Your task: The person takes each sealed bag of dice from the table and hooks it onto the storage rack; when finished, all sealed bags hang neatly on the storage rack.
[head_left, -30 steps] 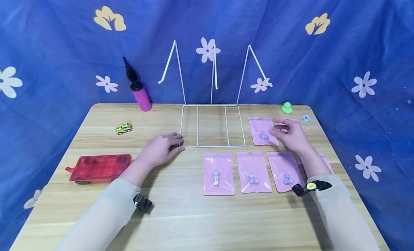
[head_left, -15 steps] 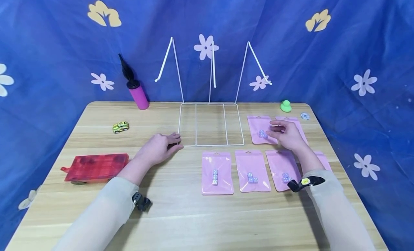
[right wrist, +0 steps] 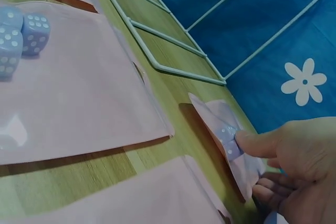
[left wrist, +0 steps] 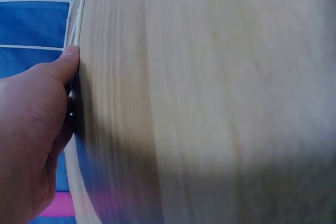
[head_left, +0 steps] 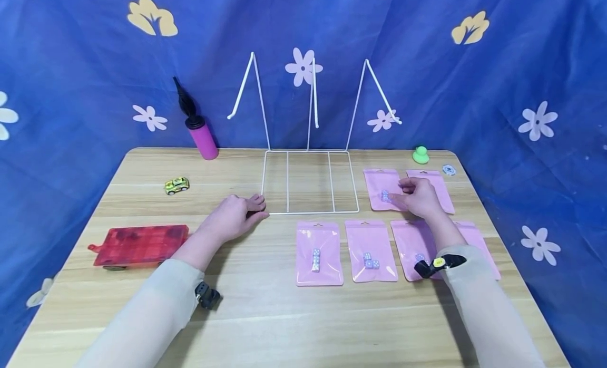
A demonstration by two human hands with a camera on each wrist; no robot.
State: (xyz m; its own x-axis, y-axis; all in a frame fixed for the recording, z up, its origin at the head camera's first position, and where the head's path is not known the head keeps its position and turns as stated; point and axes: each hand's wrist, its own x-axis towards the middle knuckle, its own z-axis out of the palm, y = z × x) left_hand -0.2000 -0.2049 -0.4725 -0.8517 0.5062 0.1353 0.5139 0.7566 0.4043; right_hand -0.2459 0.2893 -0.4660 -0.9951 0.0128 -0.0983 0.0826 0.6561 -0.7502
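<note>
My left hand [head_left: 237,215] is at the front left corner of a white wire display rack [head_left: 310,213], thumb [left wrist: 71,56] and bent fingers around the corner wire. My right hand [head_left: 421,198] holds a flat pink zip bag [head_left: 378,178] right of the rack. In the right wrist view, the thumb presses over the dice [right wrist: 229,137] inside, and the bent fingers meet the bag's edge. Another pink bag [head_left: 441,187] lies partly behind this hand. Along the front row are more dice bags, such as the leftmost bag [head_left: 319,233] and its neighbour [head_left: 372,236].
A red toy trailer [head_left: 142,244], a small yellow-green car [head_left: 177,185] and a magenta hand pump [head_left: 205,141] are on the left. At the back right are a green duck [head_left: 420,155] and a round chip [head_left: 449,170]. The rack's hooks reach forward above its base.
My right hand has shifted slightly, its thumb coming down onto the bag beside the dice. The left hand stays at the rack's corner. The head view has shifted a little.
</note>
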